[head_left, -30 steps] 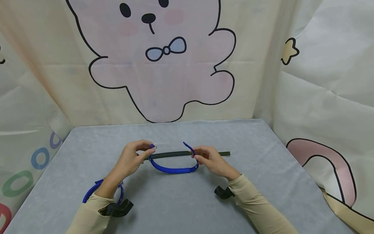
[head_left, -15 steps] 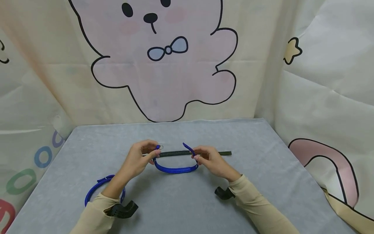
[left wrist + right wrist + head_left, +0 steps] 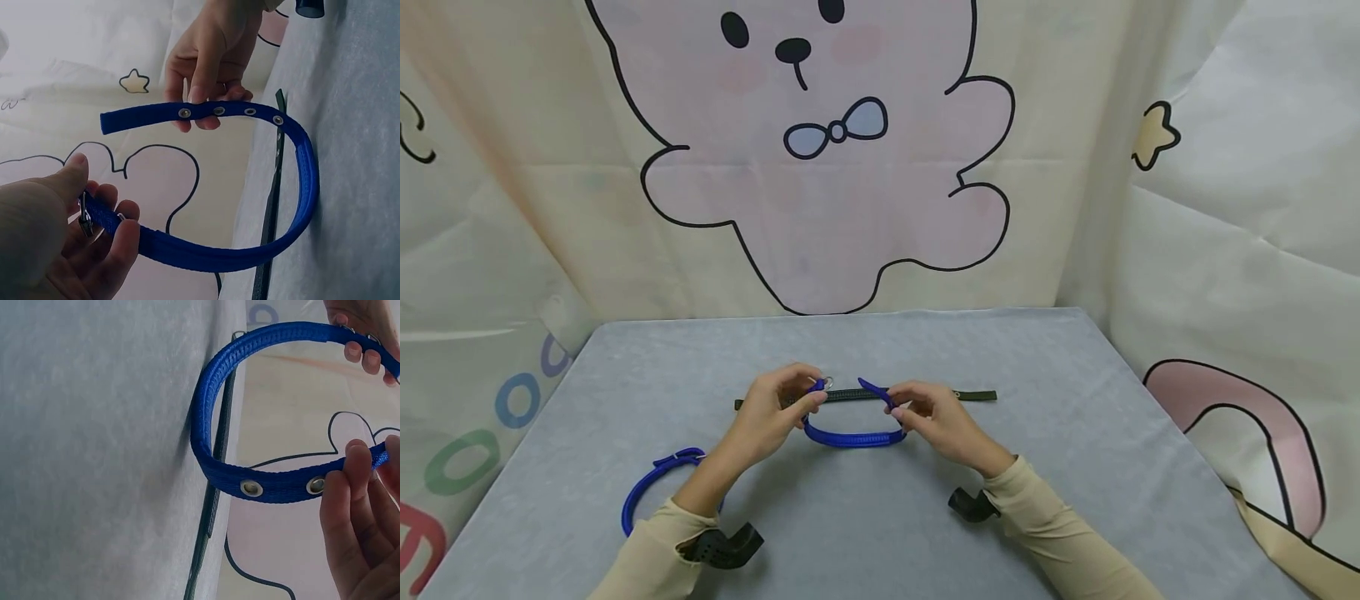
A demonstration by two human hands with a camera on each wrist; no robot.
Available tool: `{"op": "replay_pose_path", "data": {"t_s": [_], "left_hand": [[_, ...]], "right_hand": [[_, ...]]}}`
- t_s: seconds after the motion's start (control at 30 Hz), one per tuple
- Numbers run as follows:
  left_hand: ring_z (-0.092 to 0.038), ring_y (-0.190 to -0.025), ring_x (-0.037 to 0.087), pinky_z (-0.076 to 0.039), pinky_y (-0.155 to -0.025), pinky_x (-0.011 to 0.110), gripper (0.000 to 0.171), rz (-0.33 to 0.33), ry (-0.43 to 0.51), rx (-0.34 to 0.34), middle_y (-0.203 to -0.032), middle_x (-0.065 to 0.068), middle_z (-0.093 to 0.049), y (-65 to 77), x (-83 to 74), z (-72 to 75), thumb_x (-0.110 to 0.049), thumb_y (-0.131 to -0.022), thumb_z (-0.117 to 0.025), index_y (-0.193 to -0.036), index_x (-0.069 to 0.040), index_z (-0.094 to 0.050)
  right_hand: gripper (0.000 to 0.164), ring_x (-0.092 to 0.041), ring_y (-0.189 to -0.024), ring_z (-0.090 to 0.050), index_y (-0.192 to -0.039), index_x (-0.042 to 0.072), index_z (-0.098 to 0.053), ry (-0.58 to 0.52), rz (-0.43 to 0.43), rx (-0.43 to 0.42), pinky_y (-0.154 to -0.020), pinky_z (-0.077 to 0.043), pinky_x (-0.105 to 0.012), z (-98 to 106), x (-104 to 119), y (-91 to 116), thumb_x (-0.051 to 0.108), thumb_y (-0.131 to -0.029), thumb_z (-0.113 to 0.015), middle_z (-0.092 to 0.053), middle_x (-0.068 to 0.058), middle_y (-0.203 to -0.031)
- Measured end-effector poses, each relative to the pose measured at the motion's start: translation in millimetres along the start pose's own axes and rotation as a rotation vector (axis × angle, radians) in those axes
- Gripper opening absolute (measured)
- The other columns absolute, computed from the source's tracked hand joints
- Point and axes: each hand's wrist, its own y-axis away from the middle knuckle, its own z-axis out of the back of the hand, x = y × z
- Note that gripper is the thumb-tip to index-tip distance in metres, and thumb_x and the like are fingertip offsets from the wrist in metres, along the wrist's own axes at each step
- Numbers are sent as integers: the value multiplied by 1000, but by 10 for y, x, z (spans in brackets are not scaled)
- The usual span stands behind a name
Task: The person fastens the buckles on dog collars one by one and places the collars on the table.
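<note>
A blue collar (image 3: 855, 439) with a padded middle hangs in a U between both hands, above the table. My left hand (image 3: 778, 406) pinches its buckle end, where a metal buckle (image 3: 85, 215) shows in the left wrist view. The right hand (image 3: 937, 421) grips the strap near the free tip, which points up and inward. Several metal eyelets (image 3: 185, 113) run along that strap. The two ends are apart. Behind the hands a dark green collar (image 3: 977, 396) lies stretched flat across the table, partly hidden by them.
A second blue collar (image 3: 638, 493), curled into a ring, lies on the grey cloth-covered table (image 3: 865, 533) at the left, partly behind the left forearm. Black wrist cameras (image 3: 726, 547) sit at both cuffs. A printed curtain (image 3: 850, 225) stands behind the table.
My left hand has moved right, bringing the buckle end closer to the free tip and narrowing the blue collar's loop. The right hand has hardly moved; the strap tip leans further left.
</note>
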Motion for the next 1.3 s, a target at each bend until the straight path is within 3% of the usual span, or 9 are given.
{"op": "replay_pose_path", "data": {"t_s": [0.23,0.37,0.53,0.73,0.97,1.3], "left_hand": [[-61,-66,16,-45,-56,24,20,-26,-29,16,-78,3,-67,13,-18,-37,-19,-97,-69,-115,-9,-72],[-59,-64,13,-43,-55,23,18,-28,-5,37,-78,8,-68,22,-41,-65,-19,-97,-70,-112,-10,-72],[-59,-65,9,-44,-54,24,16,-33,28,54,-79,6,-69,40,-58,-105,-18,-96,-71,-110,-12,-70],[-60,-66,9,-46,-54,24,19,-24,37,61,-82,5,-72,53,-56,-141,-19,-94,-72,-110,-9,-71],[-57,-66,11,-46,-56,23,21,-2,32,92,-87,7,-73,35,-43,-156,-18,-94,-73,-112,-8,-74],[-48,-62,7,-39,-53,21,20,3,38,106,-90,6,-73,56,-71,-167,-19,-93,-74,-109,-8,-77]], "right_hand": [[28,-17,-74,-68,-125,-4,-64,-14,1,27,-71,-60,-42,-72,8,12,8,-101,-61,-74,-20,-108],[26,-18,-72,-67,-123,-4,-65,-4,6,35,-69,-59,-42,-103,36,16,9,-100,-62,-74,-19,-105],[26,-16,-73,-67,-122,-1,-67,33,11,46,-66,-59,-35,-140,63,16,10,-99,-65,-73,-14,-102],[24,-25,-75,-68,-119,-2,-68,39,16,51,-66,-58,-29,-178,56,29,9,-98,-66,-72,-12,-102],[22,-11,-76,-66,-117,0,-69,60,36,38,-69,-57,-24,-206,34,25,11,-98,-67,-73,-10,-102],[17,-9,-74,-66,-114,10,-70,83,27,1,-67,-56,-24,-209,46,45,14,-98,-68,-74,-8,-103]]}}
